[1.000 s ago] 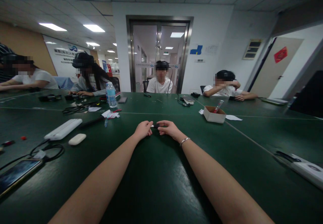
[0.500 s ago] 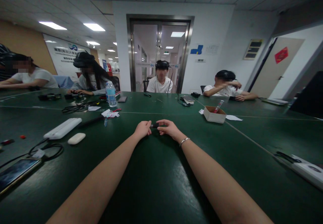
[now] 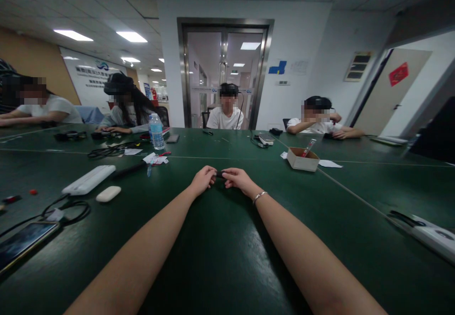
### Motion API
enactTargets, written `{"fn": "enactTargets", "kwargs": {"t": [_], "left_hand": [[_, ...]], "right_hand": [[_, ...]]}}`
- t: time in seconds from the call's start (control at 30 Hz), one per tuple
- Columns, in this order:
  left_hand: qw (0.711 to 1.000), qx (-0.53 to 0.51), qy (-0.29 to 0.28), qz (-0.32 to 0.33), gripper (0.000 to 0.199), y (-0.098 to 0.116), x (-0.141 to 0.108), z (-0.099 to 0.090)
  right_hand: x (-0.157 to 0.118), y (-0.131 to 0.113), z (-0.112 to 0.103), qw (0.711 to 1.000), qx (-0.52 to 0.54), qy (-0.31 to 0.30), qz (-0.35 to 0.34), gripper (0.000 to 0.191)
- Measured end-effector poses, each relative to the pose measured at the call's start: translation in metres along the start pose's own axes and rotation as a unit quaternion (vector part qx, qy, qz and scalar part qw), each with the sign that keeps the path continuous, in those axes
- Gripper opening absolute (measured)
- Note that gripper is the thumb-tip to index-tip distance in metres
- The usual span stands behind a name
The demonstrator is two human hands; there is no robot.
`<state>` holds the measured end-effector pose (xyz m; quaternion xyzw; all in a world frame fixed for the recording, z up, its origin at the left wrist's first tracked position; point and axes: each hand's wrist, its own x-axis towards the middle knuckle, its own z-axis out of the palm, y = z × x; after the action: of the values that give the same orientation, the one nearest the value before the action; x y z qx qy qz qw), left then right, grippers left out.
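Smooth, rounded wht case (image 3: 108, 193) is lying approx. 9 o'clk from hands. L hand (image 3: 204, 178) is pinching L end of small dk obj (image 3: 220, 174) betw. hands; R hand (image 3: 239, 178) is gripping R end. Open-top box (image 3: 303, 164) is sitting nr 3, rim well apart, leaving elbow rm. Glossy grn table (image 3: 220, 258) is spreading below; metal-framed glass door (image 3: 204, 59) is standing at 12.

green table (image 3: 213, 239) | white wall (image 3: 302, 35) | steel-framed glass doors (image 3: 223, 54) | ceiling lights (image 3: 131, 37)
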<state>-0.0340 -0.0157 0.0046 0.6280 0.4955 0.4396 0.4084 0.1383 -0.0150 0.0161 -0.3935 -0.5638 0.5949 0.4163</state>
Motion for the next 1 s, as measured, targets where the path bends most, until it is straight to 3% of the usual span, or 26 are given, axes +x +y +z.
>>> {"fn": "enactTargets", "kwargs": {"t": [0.2,0.33,0.63,1.0], "left_hand": [[1.0,-0.01,0.024,-0.003,0.022,-0.003,0.002,-0.001],[1.0,-0.016,0.008,0.006,0.03,-0.004,0.002,-0.002],[1.0,-0.003,-0.001,0.002,0.027,0.007,-0.004,-0.001],[1.0,-0.004,0.015,-0.003,0.026,0.001,0.0,0.0]], "right_hand": [[0.002,0.002,-0.002,1.0,0.015,-0.002,0.002,0.019],[0.002,0.002,-0.002,1.0,0.014,-0.002,0.0,0.017],[-0.001,-0.001,-0.001,1.0,0.01,0.005,0.003,0.016],[0.001,0.001,-0.001,1.0,0.022,0.007,-0.001,0.012]]}}
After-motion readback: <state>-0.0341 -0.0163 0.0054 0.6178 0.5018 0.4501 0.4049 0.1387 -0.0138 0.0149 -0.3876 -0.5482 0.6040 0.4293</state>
